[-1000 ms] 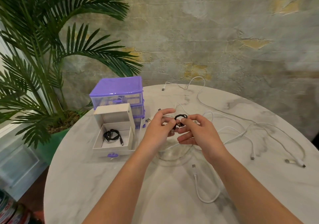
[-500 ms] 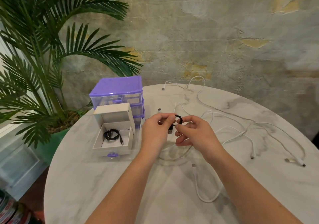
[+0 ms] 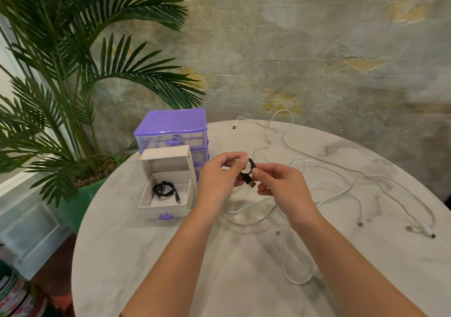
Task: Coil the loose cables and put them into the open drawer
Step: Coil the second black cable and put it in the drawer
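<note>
Both hands' fingers (image 3: 244, 161) pinch black cable (image 3: 250, 172); open drawer (image 3: 168, 208) holds coiled cable (image 3: 164, 189).

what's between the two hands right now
In the head view, a small black cable, partly coiled, spans the gap; the left hand and right hand each pinch it above the table.

My table (image 3: 151, 263) is smooth, glossy pale marble. On it the drawer unit (image 3: 172, 127) is shiny purple and clear plastic. Behind the table, the wall (image 3: 305, 55) looks rough, patchy plaster.
</note>
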{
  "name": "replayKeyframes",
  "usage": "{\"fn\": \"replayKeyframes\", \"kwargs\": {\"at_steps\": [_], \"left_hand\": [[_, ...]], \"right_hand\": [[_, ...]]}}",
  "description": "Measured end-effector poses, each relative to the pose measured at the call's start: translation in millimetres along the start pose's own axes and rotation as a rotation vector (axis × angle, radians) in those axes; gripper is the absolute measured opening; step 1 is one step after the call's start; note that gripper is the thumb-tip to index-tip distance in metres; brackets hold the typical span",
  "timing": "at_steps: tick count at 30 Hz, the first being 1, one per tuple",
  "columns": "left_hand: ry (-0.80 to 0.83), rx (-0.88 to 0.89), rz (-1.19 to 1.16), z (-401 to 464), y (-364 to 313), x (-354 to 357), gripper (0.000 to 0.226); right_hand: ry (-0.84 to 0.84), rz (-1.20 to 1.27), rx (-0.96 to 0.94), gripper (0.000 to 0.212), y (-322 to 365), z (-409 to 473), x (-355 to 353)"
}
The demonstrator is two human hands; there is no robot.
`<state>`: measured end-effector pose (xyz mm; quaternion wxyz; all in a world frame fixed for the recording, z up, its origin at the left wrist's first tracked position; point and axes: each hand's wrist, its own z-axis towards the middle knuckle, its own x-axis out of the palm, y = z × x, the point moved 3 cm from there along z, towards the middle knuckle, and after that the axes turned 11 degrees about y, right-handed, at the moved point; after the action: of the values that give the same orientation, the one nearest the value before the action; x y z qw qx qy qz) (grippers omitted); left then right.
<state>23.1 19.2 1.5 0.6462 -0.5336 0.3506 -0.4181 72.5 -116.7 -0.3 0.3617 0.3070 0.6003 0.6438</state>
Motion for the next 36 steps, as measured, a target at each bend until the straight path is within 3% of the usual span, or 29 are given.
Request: {"fn": "replayKeyframes", "kwargs": {"at_steps": [7, 12, 16, 25, 30, 36], "left_hand": [[0.011, 0.001, -0.016, -7.8, -9.7, -17.7, 0.013], [-0.021, 0.010, -0.004, -18.9, -15.8, -40.0, 0.009], [-0.067, 0.008, 0.070, -31.4, -18.6, -65.5, 0.013], [-0.237, 0.029, 0.589, -52.4, -5.1, -135.3, 0.018], [-0.400, -0.120, 0.917, -62.3, 5.5, -158.2, 0.011], [-0.424, -0.305, 0.941, -68.4, 20.9, -159.1, 0.036]], "right_hand": [[-0.016, -0.226, -0.211, 0.016, 7.5, -0.6, 16.3], [0.044, -0.072, -0.118, 0.010, 9.5, 0.2, 36.6], [0.063, -0.148, -0.067, 0.005, 12.7, 4.2, 58.3], [0.094, -0.447, -0.066, 0.017, 14.8, 17.7, 113.0], [0.118, -0.673, -0.026, 0.022, 15.1, 25.7, 139.8], [0.139, -0.964, 0.006, 0.029, 9.5, 38.4, 158.6]]}}
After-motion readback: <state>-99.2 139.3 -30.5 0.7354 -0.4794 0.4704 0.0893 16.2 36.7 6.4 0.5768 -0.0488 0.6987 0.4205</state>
